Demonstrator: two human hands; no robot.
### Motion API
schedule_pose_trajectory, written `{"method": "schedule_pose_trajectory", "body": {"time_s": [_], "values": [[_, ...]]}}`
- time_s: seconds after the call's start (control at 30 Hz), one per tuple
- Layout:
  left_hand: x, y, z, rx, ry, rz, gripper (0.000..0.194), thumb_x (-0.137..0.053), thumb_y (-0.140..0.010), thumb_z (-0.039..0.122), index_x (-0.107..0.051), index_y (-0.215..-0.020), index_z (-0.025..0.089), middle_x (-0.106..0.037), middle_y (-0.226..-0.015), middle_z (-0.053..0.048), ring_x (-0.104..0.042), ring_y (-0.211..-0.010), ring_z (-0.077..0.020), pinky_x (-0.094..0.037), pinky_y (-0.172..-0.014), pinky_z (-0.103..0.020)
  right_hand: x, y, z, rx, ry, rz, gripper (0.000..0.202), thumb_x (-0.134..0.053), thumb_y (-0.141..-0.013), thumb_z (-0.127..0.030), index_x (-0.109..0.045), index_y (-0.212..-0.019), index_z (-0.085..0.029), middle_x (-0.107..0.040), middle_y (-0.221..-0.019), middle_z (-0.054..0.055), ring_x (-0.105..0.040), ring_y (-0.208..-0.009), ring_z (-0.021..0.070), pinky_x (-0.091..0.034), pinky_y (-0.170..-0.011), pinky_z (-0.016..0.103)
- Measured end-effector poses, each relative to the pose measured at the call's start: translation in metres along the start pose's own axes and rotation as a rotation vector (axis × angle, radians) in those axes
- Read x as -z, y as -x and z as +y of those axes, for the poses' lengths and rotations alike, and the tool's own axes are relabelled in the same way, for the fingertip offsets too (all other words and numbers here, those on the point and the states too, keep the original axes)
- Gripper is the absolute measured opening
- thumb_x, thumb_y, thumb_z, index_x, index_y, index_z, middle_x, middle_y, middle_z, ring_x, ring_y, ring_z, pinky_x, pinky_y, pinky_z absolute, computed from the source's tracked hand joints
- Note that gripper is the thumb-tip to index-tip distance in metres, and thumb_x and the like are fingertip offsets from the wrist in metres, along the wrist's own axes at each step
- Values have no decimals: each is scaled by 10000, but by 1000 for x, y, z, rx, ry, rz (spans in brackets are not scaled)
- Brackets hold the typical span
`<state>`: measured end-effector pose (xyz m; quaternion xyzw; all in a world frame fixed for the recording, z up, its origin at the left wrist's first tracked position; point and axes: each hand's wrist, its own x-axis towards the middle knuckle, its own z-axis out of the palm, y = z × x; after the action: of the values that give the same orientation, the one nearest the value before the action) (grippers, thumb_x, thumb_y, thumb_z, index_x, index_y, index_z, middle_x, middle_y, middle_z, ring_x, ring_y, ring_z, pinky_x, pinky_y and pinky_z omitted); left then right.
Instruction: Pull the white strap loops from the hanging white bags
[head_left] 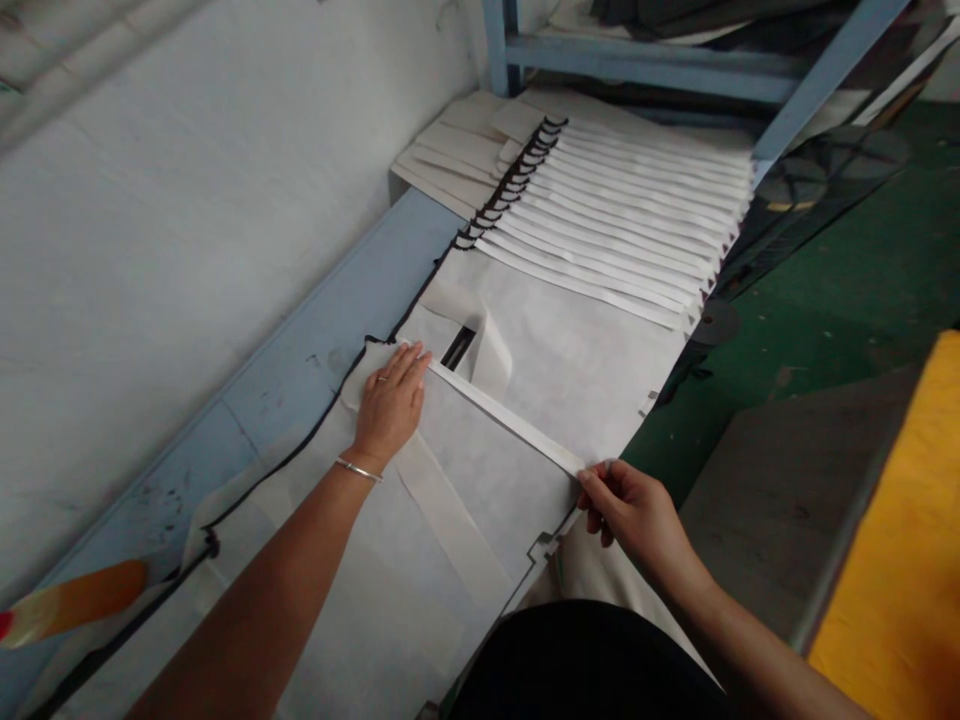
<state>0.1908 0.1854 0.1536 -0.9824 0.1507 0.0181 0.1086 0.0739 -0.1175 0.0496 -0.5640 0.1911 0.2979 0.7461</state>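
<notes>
A large white fabric sheet point(450, 510) with dark trim along its left edge lies over the bench. Across it runs a narrow folded white edge point(517, 423). My left hand point(391, 400), wearing a ring and a bracelet, rests flat on the sheet at the left end of that fold, fingers stretched out. At the other end, my right hand point(626, 500) pinches the folded edge between thumb and fingers. Beyond the fold lies another white panel point(577, 310) with a looped pale strap point(491, 350) and a small dark slot point(458, 348).
Many white folded pieces point(615, 210) overlap in a row at the far end. Paler flat pieces point(450, 150) are stacked by the wall. A blue frame point(652, 65) stands behind. An orange-and-clear bottle-like object point(82, 600) is at lower left, a yellow surface point(900, 560) at right.
</notes>
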Motion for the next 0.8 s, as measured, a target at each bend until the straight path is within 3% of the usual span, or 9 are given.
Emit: {"method": "schedule_pose_trajectory", "body": {"time_s": [0.3,0.57,0.7,0.8], "values": [[-2,-1,1,9,14,-19,507,-357,-962,187,-463,-1457,214,-412,-1561,-86,-333,-1474,-239,-331,-1120,-461,-2,-3,-3,17,40,59,342,-619,-823,-516,-539,-704,-205,-593,-549,-13,-528,-401,121,-389,-337,218],[-5,-1,1,8,-56,-17,486,-374,-954,183,-503,-1423,196,-345,-1597,-103,-374,-1449,-240,-366,-1081,-439,-3,-9,4,54,125,89,336,-578,-840,-529,-514,-704,-228,-549,-509,-25,-502,-401,132,-365,-373,245],[-4,-3,-2,33,-51,-27,471,-384,-963,194,-523,-1412,199,-409,-1556,-122,-384,-1443,-244,-370,-1085,-435,4,-9,5,209,423,156,398,-542,-877,-537,-465,-623,-242,-506,-473,-23,-472,-429,136,-349,-447,269],[3,2,6,15,-44,-37,483,-355,-991,222,-465,-1459,174,-392,-1567,-128,-342,-1467,-244,-349,-1118,-442,5,-2,-1,475,717,274,393,-503,-938,-519,-555,-684,-223,-598,-572,20,-551,-532,175,-422,-540,306]]}}
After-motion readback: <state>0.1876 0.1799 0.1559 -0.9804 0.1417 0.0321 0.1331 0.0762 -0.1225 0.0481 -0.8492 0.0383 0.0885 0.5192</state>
